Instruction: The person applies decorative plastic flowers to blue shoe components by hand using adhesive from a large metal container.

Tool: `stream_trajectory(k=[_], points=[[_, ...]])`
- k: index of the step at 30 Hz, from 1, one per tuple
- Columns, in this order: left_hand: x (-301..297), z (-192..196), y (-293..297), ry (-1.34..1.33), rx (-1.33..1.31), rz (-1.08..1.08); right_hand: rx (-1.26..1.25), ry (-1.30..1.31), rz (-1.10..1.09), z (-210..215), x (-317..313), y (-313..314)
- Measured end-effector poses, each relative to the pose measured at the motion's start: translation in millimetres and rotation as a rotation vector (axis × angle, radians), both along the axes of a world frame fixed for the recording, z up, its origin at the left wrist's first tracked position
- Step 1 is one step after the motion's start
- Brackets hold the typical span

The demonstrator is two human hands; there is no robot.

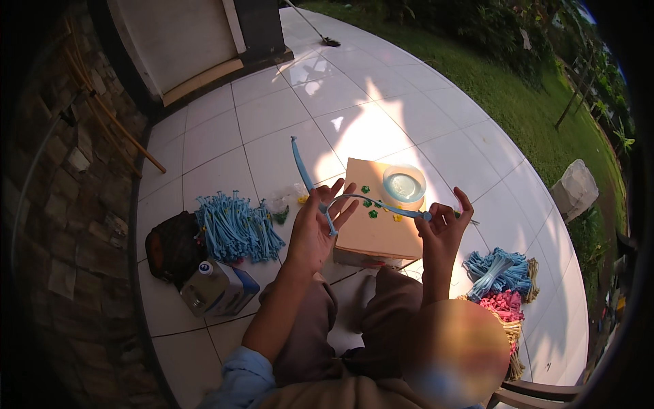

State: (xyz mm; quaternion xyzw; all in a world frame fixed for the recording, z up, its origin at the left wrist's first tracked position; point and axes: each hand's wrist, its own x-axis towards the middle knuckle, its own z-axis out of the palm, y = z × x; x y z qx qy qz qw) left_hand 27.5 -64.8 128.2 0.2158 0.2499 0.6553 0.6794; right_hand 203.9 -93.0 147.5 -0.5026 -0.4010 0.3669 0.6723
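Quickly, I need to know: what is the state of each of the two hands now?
Left hand: holding a blue strip, some fingers spread.
Right hand: pinching a blue strip's end.

Your left head-worn fisheye camera looks down from above your brown trousers (390, 315), facing forward over the cardboard box (364, 235) and the tiled floor (272, 129). Your left hand (313, 228) and right hand (441, 232) sit close to it. Its wide view bends at the rim, reaching the stone wall (65, 225) at left and the lawn (477, 75) at right.
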Motion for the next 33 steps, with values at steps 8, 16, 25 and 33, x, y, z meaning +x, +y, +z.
stream_trajectory(k=[8,16,25,33], points=[[-17.2,2.1,-7.1,0.368,0.223,-0.285,0.025,0.310,0.430,9.9,32.2,-5.4],[-24.0,3.3,-18.8,0.021,0.237,-0.874,0.352,0.188,0.310,22.5,5.5,-0.2],[-17.0,3.9,-20.6,0.064,0.205,-1.053,0.425,0.250,0.124,26.2,9.6,-2.1],[1.5,-12.6,2.3,0.765,0.196,-0.679,0.272,0.135,-0.063,4.3,36.9,18.0]])
